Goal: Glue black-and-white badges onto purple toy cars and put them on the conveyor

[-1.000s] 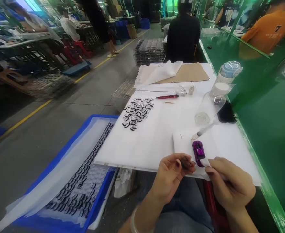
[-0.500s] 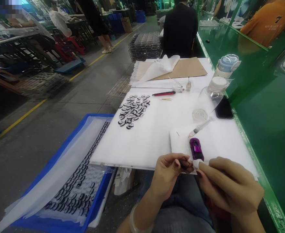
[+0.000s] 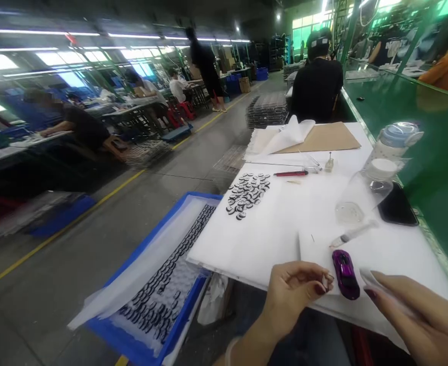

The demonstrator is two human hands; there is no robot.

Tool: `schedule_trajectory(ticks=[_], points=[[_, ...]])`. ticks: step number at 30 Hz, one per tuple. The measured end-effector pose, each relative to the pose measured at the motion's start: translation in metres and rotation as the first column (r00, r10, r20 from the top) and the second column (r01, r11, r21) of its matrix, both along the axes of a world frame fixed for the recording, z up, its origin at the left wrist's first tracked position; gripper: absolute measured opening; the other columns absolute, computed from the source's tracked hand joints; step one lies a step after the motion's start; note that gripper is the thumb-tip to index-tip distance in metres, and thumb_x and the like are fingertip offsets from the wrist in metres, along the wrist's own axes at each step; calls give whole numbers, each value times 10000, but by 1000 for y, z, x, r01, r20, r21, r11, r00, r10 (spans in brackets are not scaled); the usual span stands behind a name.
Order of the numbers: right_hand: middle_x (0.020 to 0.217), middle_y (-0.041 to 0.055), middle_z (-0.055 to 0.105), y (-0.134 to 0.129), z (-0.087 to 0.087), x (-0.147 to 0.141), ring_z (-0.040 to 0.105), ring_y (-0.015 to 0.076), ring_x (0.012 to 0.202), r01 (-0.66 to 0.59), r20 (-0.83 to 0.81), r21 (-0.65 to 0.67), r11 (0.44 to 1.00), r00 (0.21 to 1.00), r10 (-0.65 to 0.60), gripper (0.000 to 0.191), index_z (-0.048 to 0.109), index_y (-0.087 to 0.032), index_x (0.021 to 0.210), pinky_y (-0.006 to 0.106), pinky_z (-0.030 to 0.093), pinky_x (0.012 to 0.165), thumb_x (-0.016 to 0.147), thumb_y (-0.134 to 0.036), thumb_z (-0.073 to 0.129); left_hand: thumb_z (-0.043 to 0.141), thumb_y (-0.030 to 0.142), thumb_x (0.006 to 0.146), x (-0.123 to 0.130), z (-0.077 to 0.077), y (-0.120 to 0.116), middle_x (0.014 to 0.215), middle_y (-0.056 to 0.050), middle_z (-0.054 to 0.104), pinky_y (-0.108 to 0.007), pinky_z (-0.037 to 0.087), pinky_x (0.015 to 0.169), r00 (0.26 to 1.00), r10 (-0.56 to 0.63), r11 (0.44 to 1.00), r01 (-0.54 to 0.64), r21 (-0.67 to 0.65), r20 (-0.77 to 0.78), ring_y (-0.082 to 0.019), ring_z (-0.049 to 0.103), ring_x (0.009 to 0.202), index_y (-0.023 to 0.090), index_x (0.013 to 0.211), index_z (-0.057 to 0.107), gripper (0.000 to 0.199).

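1. The blue crate (image 3: 147, 351) of dark pieces sits low on your left; a piece dropped off the table edge could fall among them.
2. Your left hand (image 3: 290, 292) curls palm-in, fingertips pinching a tiny piece (image 3: 327, 281), which could slip.
3. The purple toy car (image 3: 345, 273) lies between your hands on the white sheet (image 3: 285, 229).
4. Your right hand (image 3: 414, 317) reaches flat, fingers pressed together, apparently pinching a white slip (image 3: 370, 278); a careless sweep could knock the car.

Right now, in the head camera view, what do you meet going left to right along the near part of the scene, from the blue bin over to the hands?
Blue bin of small dark pieces → left hand pinching a small piece → purple toy car → right hand holding a white strip.
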State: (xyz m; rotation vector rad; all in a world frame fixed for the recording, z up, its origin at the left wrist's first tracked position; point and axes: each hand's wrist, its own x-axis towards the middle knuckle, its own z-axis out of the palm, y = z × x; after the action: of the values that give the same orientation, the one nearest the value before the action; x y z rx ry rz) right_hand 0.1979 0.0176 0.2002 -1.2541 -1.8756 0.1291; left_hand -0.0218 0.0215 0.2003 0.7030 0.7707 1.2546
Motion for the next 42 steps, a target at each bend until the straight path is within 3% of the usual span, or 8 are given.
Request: schedule_trajectory(ticks=[3, 7, 11, 19, 23, 30, 36, 42], points=[[826, 21, 781, 7, -10, -2, 749, 237, 675, 122, -89, -125, 985, 987, -134, 265, 782, -236, 868, 263, 601, 550, 781, -483, 741, 839, 348, 740, -8, 0, 1, 832, -101, 776, -299, 580, 744, 941, 100, 979, -34, 203, -323, -194, 707, 761, 164, 887, 805, 238], [805, 48, 781, 9, -11, -15, 752, 258, 719, 210, -244, -309, 928, 925, -290, 274, 792, -206, 825, 315, 620, 646, 768, -470, 744, 747, 228, 830, -10, -3, 2, 911, -79, 769, -298, 583, 778, 668, 409, 834, 3, 552, -621, -192, 712, 811, 205, 975, 784, 151], [808, 51, 780, 10, -3, -23, 744, 243, 734, 190, -278, -384, 903, 909, -309, 227, 793, -201, 843, 327, 600, 676, 812, -409, 709, 700, 198, 872, 1, -10, 6, 946, -67, 751, -297, 587, 782, 494, 564, 706, 126, 697, -662, -193, 709, 847, 224, 1082, 738, 215], [798, 30, 773, 7, 10, -23, 731, 200, 725, 112, -163, -404, 908, 968, -191, 175, 764, -195, 836, 280, 546, 627, 853, -328, 651, 668, 212, 906, 29, -22, 10, 904, -80, 716, -316, 581, 745, 419, 656, 565, 279, 777, -627, -191, 674, 811, 163, 1071, 695, 173], [829, 16, 774, 7, 11, -20, 730, 185, 747, 97, -130, -460, 883, 976, -175, 149, 758, -199, 869, 258, 542, 623, 854, -303, 653, 716, 247, 873, 32, -23, 12, 905, -74, 684, -309, 591, 707, 422, 663, 565, 258, 783, -618, -184, 665, 798, 147, 1043, 693, 199], [845, -1, 770, 7, 13, -17, 722, 174, 762, 73, -98, -478, 875, 986, -136, 122, 750, -213, 881, 251, 534, 651, 861, -305, 673, 642, 126, 900, 24, -18, 15, 1020, -80, 666, -293, 597, 816, 497, 512, 699, 232, 676, -700, -169, 689, 894, 144, 1092, 695, 200], [842, -10, 764, 6, 13, -18, 713, 161, 747, 64, -89, -480, 875, 989, -122, 104, 738, -213, 884, 243, 525, 656, 865, -298, 682, 633, 136, 911, 24, -18, 17, 1114, -120, 677, -321, 608, 831, 478, 519, 692, 251, 676, -709, -176, 697, 894, 131, 1087, 700, 188], [821, -26, 752, 5, 15, -18, 690, 132, 705, 61, -71, -470, 881, 992, -106, 73, 717, -212, 874, 218, 499, 628, 873, -270, 674, 642, 157, 911, 23, -17, 20, 1204, -132, 699, -354, 594, 934, 440, 519, 691, 289, 663, -733, -220, 686, 1070, 137, 1082, 694, 180]])
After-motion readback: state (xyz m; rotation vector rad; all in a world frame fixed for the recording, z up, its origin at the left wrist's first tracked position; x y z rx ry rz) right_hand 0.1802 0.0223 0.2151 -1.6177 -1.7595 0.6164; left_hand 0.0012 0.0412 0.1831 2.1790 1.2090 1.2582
